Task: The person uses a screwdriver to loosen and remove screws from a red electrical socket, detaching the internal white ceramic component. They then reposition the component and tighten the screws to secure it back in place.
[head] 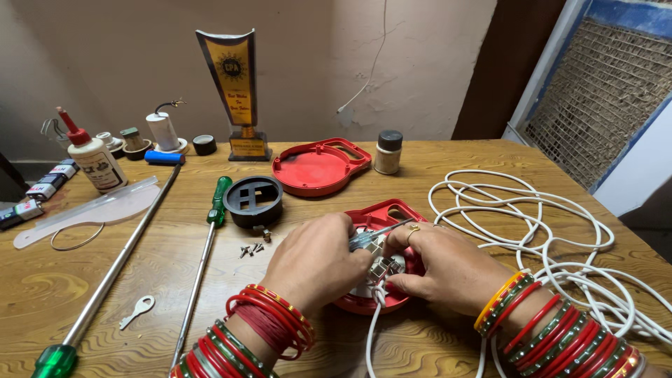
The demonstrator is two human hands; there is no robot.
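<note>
I see my left hand [315, 262] closed around a small screwdriver [371, 236] over the red casing [381, 213]. My right hand [448, 269] pinches the casing's inner parts. Beyond it lies the red lid [318, 168]; the white cable [546, 238] coils right.

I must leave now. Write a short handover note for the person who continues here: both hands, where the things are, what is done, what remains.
Left hand: holds a small screwdriver, tip toward the middle of the red housing.
Right hand: steadies the housing and the metal parts inside it.
Things: red cover lies apart near the back; black round insert beside the green-handled screwdriver; loose screws left of the hands; white cable coiled at right, one end running into the housing.
Done: housing opened, screws out.
Left, as it seems: finish the wiring inside, refit insert, cover, screws.
</note>
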